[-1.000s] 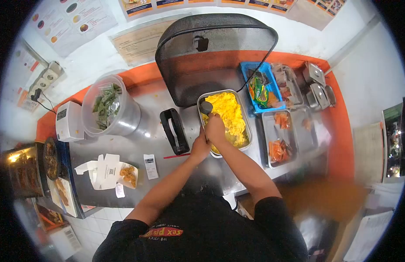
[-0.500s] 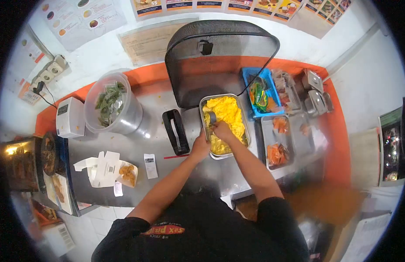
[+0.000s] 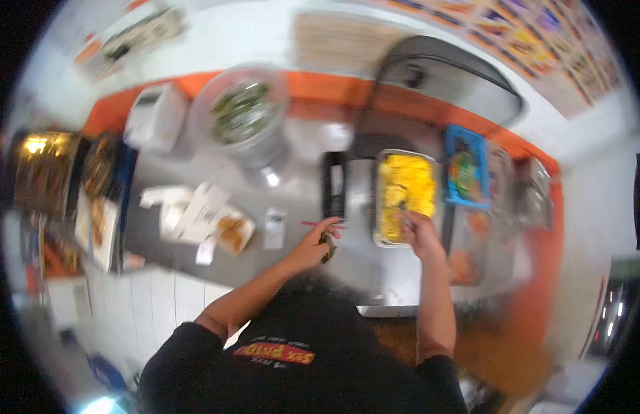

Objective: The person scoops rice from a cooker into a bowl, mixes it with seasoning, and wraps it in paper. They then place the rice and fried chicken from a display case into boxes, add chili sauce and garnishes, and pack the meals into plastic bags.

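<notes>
A metal tray (image 3: pixel 377 207) full of yellow food (image 3: pixel 411 183) lies on the steel counter. My right hand (image 3: pixel 419 233) is closed over the tray's lower part, around something I cannot make out. To the left of the tray, my left hand (image 3: pixel 314 245) is near the counter's front edge. Its fingers curl round a small dark green thing (image 3: pixel 327 248), blurred. Just beyond that hand stand a black holder (image 3: pixel 333 190) and a thin red stick (image 3: pixel 310 223).
Leftward are a paper slip (image 3: pixel 274 229), an open white box (image 3: pixel 196 215) with fried food, a large clear tub (image 3: pixel 258 148) of green packets and a white device (image 3: pixel 156 119). A blue basket (image 3: pixel 467 201) and clear containers sit rightward. A mesh cover (image 3: pixel 403 52) rises behind.
The view has turned leftward, so the counter items sit further right. My left hand has left the tray's side and moved left, and now has a dark green thing. My right hand stays at the tray.
</notes>
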Tool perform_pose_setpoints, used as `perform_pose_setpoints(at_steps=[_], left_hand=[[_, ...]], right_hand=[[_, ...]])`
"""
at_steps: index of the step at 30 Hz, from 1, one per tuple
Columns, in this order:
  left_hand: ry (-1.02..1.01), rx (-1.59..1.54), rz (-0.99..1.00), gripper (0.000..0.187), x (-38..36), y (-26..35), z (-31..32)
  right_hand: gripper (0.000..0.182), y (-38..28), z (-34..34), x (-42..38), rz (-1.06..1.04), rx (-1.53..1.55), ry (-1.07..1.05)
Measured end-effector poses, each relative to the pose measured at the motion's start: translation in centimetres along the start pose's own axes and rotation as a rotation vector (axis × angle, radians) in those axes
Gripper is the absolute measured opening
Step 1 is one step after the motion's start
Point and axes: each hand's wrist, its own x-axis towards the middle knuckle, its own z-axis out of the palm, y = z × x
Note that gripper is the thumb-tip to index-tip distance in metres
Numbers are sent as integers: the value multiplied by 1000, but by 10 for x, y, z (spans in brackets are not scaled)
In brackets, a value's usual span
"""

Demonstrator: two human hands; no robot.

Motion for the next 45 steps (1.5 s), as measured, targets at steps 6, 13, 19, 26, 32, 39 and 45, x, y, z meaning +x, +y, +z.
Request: perform_pose_setpoints(at_steps=[6,13,19,26,32,39,45], left_hand=[[514,-16,63,69,-139,32,-98],[1216,-93,396,57,-239,77,-224],[1091,-175,253,47,-233,35,-308],[1332,447,139,33,-270,-4,-331],[1328,325,118,26,-302,-19,-341],[1329,408,111,24,-320,-23,-364],[1306,416,142,24,-308,-23,-368]], right_hand=[[34,41,132,-29,374,149,-349],[34,79,295,-51,548,50,-658],[35,55,392,-69,407,-158,-723],[38,52,497,-57,-192,-755,-512],[25,84,543,-38,-991,-1560,-288],[15,95,544,-26,-1036,-1587,-236],[13,104,543,-25,-1163,-1462,-269]])
